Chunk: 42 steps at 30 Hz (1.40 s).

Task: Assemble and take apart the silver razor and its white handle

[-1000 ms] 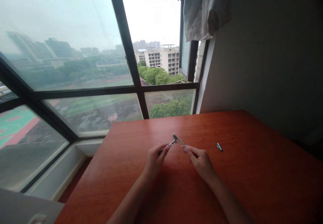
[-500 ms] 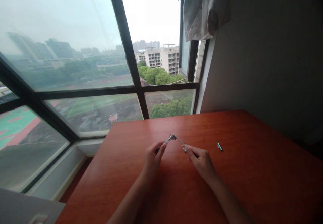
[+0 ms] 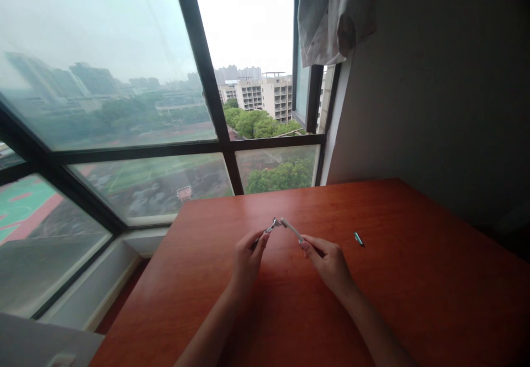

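My left hand [image 3: 247,259] is closed around the dark handle of what looks like a razor [image 3: 271,225]; its silver neck and small head point up and to the right. Closed in my right hand [image 3: 330,262] is a slim pale stick with a darker head, apparently a toothbrush [image 3: 292,229], slanting up to the left. The two heads almost meet over the table; whether they touch is hard to tell. Further right, a small teal and dark cap-like piece [image 3: 358,239] lies on the wood. My fingers hide most of both handles.
Both forearms reach across a reddish-brown wooden table [image 3: 414,301]. Dark-framed windows [image 3: 144,154] run along the left and far side, one pane standing open. A pale curtain [image 3: 323,19] hangs above the far end, beside a dark wall [image 3: 434,107].
The razor's head has drawn slightly left, away from the toothbrush's head, which now shows more clearly. My right hand has hardly moved. The view has shifted a little.
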Motion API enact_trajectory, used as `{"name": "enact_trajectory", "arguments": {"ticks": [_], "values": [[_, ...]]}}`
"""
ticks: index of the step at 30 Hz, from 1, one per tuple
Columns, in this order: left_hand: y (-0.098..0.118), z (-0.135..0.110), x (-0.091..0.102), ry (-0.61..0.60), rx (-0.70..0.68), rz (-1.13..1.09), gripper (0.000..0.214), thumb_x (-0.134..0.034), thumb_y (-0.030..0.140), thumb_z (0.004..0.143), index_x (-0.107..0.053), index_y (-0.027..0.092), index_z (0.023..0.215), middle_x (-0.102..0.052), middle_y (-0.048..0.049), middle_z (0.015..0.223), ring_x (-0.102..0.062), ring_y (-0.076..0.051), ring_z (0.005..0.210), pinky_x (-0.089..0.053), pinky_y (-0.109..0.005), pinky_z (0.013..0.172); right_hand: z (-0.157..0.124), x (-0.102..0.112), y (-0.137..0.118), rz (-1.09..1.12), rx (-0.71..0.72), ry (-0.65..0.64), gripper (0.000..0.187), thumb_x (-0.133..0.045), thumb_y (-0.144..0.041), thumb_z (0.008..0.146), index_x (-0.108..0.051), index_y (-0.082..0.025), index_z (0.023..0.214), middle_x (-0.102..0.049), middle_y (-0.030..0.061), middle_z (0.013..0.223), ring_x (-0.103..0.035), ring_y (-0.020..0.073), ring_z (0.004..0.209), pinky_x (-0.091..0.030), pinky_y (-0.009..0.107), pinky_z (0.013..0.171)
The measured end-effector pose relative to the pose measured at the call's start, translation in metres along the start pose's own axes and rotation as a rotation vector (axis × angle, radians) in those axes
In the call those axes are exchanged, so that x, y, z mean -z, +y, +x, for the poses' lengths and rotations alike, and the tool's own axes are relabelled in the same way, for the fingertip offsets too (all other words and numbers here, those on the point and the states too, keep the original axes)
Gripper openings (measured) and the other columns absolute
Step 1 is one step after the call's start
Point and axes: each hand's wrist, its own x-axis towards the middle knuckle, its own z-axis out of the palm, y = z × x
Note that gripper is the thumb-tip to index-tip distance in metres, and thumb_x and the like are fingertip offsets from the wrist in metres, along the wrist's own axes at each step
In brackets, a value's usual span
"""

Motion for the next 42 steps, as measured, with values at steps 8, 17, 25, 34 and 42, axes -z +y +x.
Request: {"name": "enact_trajectory", "arguments": {"ticks": [8, 17, 25, 34, 42], "values": [[0.003, -0.0019, -0.0035, -0.061, -0.011, 0.012, 0.036, -0.057, 0.044, 0.085, -0.074, 0.012, 0.088, -0.06, -0.0023, 0.065, -0.049, -0.013, 0.059, -0.039, -0.021, 0.053, 0.0005, 0.0003, 0.0007, -0.003, 0.007, 0.008, 0.041, -0.05, -0.045, 0.091, -0.073, -0.014, 0.103, -0.068, 0.0055, 0.068, -0.063, 0.0184, 0.062, -0.047, 0.025, 0.058], [0.0009, -0.0022, -0.0038, -0.064, -0.015, 0.014, 0.037, -0.058, 0.045, 0.085, -0.075, 0.013, 0.088, -0.062, -0.0027, 0.066, -0.051, -0.014, 0.059, -0.04, -0.021, 0.053, 0.0007, -0.0013, 0.0033, -0.028, 0.003, 0.013, 0.042, -0.049, -0.047, 0.09, -0.074, -0.015, 0.102, -0.069, 0.0062, 0.068, -0.063, 0.0192, 0.062, -0.048, 0.026, 0.058], [0.0014, -0.0017, -0.0032, -0.049, 0.0, 0.029, 0.035, -0.058, 0.044, 0.085, -0.075, 0.013, 0.09, -0.066, -0.0039, 0.07, -0.055, -0.015, 0.062, -0.042, -0.021, 0.054, 0.0004, 0.0002, 0.0008, -0.029, 0.026, 0.004, 0.04, -0.05, -0.044, 0.091, -0.074, -0.014, 0.102, -0.066, 0.0045, 0.066, -0.061, 0.0176, 0.06, -0.046, 0.025, 0.056], [-0.0014, -0.0023, -0.0037, -0.082, -0.048, 0.055, 0.032, -0.058, 0.04, 0.086, -0.074, 0.013, 0.091, -0.067, -0.0045, 0.072, -0.056, -0.015, 0.063, -0.043, -0.022, 0.057, 0.0003, -0.0008, 0.0011, -0.037, 0.023, 0.015, 0.039, -0.051, -0.043, 0.091, -0.074, -0.013, 0.1, -0.066, 0.0048, 0.067, -0.061, 0.0173, 0.06, -0.046, 0.025, 0.056], [-0.0009, -0.0015, -0.0024, -0.044, -0.027, 0.059, 0.035, -0.057, 0.042, 0.087, -0.074, 0.012, 0.09, -0.066, -0.0038, 0.07, -0.054, -0.014, 0.062, -0.04, -0.02, 0.054, 0.0012, -0.0012, 0.0031, -0.054, 0.048, 0.011, 0.038, -0.05, -0.042, 0.091, -0.074, -0.013, 0.099, -0.066, 0.004, 0.065, -0.061, 0.0162, 0.058, -0.046, 0.023, 0.055]]}}
